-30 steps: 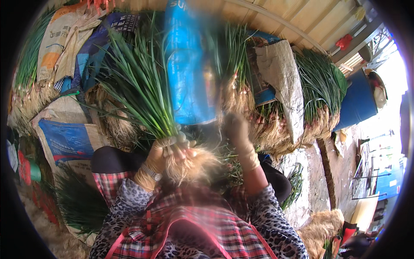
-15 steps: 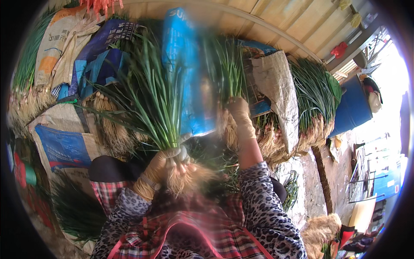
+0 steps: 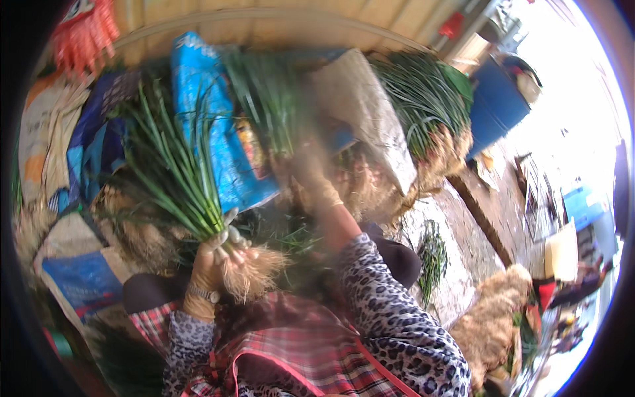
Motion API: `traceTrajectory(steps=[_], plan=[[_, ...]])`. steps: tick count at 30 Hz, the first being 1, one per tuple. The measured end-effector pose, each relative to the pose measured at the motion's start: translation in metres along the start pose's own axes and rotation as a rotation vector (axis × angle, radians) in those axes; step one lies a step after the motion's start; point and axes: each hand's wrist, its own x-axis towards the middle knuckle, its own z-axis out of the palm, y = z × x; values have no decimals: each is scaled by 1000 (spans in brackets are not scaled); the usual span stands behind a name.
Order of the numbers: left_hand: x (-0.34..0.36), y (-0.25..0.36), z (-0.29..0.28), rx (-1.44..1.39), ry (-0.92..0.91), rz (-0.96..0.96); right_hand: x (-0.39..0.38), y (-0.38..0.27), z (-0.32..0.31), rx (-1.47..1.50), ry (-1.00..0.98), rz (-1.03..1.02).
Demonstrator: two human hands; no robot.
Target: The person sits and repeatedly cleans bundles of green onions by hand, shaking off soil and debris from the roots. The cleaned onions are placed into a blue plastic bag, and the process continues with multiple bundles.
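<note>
My left hand [image 3: 213,264], in a pale glove with a watch at the wrist, is closed around a bunch of green onions [image 3: 188,182]. Its long green leaves point up and away, and the pale roots hang over the hand toward my lap. My right hand [image 3: 312,171], also gloved, reaches forward to another stand of green onions [image 3: 274,109] beside a blue bag [image 3: 195,106]. That hand is smeared and its fingers cannot be made out. Roots show around it.
A whitish woven sack [image 3: 364,106] covers part of the row. More green onions [image 3: 423,99] lie at right, before a blue barrel [image 3: 499,106]. Loose leaves [image 3: 432,261] lie on a pale sheet to my right. A red plastic bag [image 3: 86,40] hangs at upper left.
The view has turned, so the scene sits further left. The left hand still holds its bunch, lower and further left in view. My right hand remains by the stand of green onions, now more blurred.
</note>
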Motion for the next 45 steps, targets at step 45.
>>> traceTrajectory(steps=[45], plan=[[-26, 28, -11, 514, 351, 34, -138, 12, -100, 379, -820, -60]])
